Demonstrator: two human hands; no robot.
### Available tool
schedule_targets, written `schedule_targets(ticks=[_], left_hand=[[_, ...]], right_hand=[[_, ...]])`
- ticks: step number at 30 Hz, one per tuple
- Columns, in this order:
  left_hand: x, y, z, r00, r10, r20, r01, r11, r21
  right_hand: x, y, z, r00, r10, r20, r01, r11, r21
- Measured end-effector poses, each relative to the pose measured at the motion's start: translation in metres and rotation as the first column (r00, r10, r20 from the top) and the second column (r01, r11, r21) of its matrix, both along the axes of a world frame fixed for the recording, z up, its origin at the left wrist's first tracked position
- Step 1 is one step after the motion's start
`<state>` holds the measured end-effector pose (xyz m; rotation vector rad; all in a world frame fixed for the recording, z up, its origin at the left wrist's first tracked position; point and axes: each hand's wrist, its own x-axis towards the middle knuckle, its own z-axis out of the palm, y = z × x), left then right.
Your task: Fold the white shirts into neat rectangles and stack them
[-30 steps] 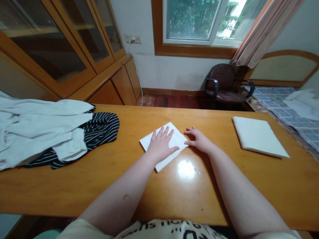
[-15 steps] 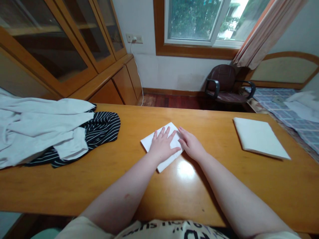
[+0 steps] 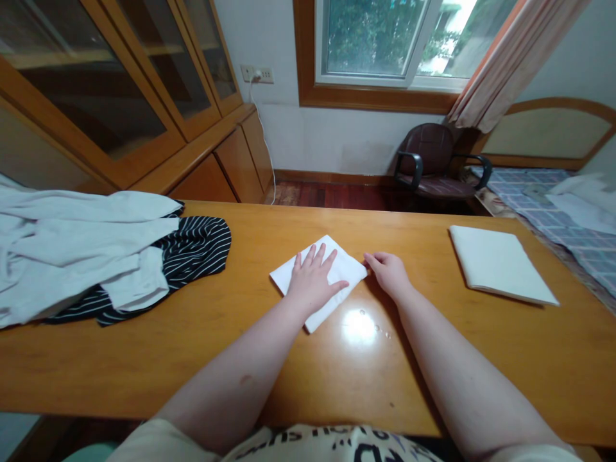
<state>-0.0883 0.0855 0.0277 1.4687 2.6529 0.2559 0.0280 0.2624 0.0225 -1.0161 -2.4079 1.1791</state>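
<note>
A folded sheet of white paper [image 3: 344, 264] lies on the table in front of me, turned so that one corner points away. My left hand [image 3: 312, 279] rests flat on it with the fingers spread, covering its middle. At the paper's right corner is my right hand [image 3: 389, 273], its fingers curled and thumb and forefinger pinched on the tip of that corner. Part of the corner is hidden by the fingertips.
The wooden table [image 3: 250, 346] bears a pile of white clothing [image 3: 86, 237] and black striped cloth [image 3: 206, 242] on the left. A white pad of paper [image 3: 500, 264] lies on the right. Beyond the table stand an armchair [image 3: 428, 157] and a glass-fronted cabinet [image 3: 202, 128].
My right hand has slid rightward from the paper's surface to its right corner, and its fingers have closed there. The left hand has stayed in place, spread on the paper.
</note>
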Motion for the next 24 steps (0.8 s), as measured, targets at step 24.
schedule_targets(ticks=[24], left_hand=[[0.0017, -0.0002, -0.0021, 1.0, -0.003, -0.031, 0.003, 1.0, 0.003]], right_hand=[[-0.0015, -0.0024, -0.0018, 0.982, 0.185, 0.046, -0.19, 0.965, 0.18]])
